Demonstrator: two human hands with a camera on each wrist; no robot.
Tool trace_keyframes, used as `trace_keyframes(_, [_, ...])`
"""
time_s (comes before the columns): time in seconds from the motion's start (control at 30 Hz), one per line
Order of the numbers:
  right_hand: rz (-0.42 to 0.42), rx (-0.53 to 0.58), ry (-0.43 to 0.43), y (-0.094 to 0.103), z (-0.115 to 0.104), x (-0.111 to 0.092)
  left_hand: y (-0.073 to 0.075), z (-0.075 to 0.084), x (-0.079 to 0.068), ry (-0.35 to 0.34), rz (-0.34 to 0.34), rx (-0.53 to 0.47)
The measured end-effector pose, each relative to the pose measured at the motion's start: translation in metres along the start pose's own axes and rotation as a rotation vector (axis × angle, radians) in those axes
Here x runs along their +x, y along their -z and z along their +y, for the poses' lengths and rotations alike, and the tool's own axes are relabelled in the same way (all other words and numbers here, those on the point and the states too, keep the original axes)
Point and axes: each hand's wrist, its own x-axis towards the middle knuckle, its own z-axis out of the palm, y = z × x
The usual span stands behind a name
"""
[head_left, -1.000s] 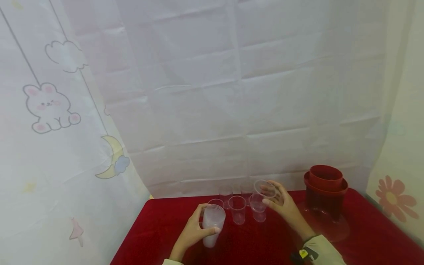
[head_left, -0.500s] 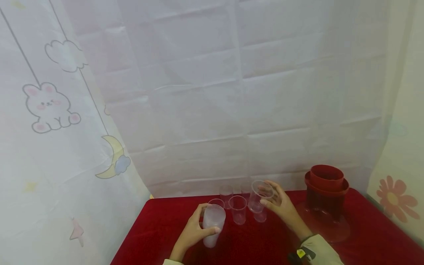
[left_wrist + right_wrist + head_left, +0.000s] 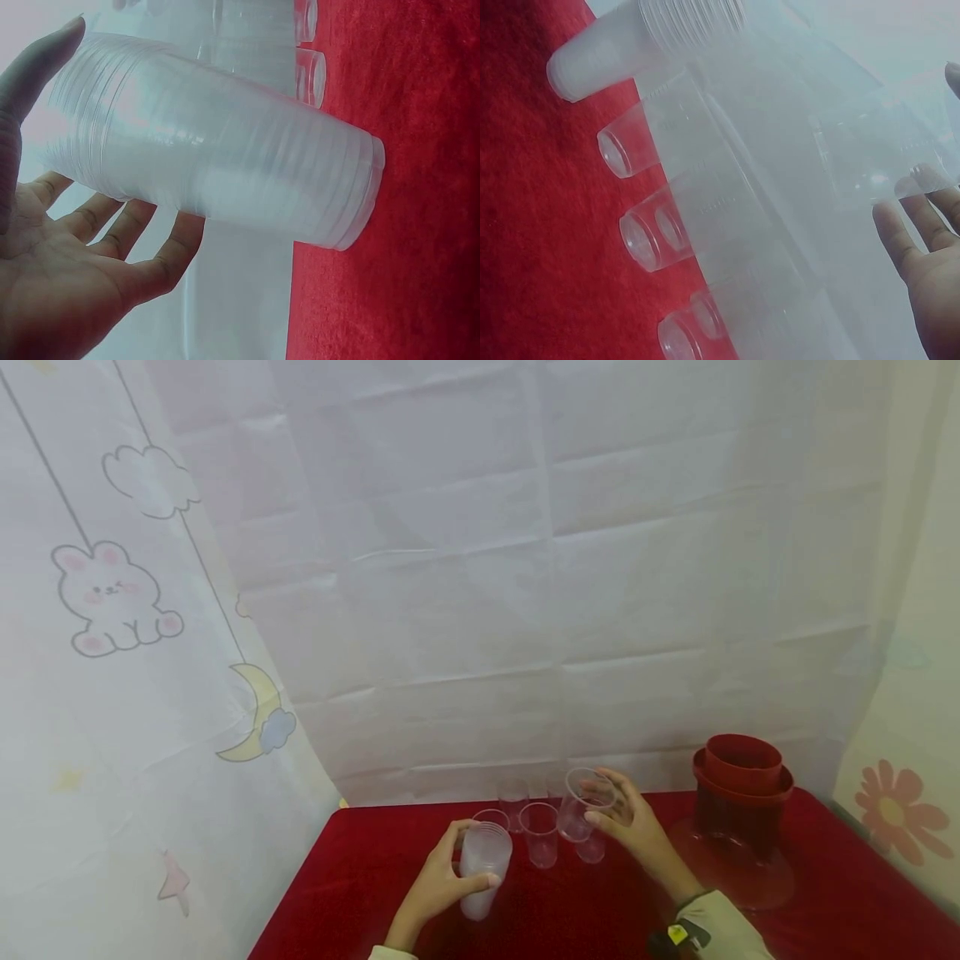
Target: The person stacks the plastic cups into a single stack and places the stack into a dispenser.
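My left hand (image 3: 437, 883) grips a tall stack of nested clear plastic cups (image 3: 225, 142), thumb on one side and fingers on the other. The stack leans a little, its base close over the red cloth. In my right hand (image 3: 637, 831) is a single clear plastic cup (image 3: 862, 161), held by the thumb and fingertips, raised above the table. In the head view that cup overlaps a standing cup (image 3: 591, 852) behind it. A middle cup (image 3: 541, 845) stands between my hands, and a back cup (image 3: 513, 803) stands farther off. Another cup is partly hidden behind the stack.
A red plastic container (image 3: 738, 806) with a round collar stands on a wide base at the right of the table. Red cloth (image 3: 360, 852) covers the tabletop. A pale sheet (image 3: 450, 610) hangs right behind the back edge, with printed sheets at both sides.
My right hand has shifted slightly left with its single cup, away from directly over the rightmost standing cup. The left hand and its stack stay nearly still.
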Motion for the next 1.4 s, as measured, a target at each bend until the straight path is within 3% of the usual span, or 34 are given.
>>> trace_keyframes(1.4, [-0.018,0.004,0.005,-0.0092,-0.0035,0.0028,-0.0008,-0.0042,0.0014,-0.005,-0.002,-0.012])
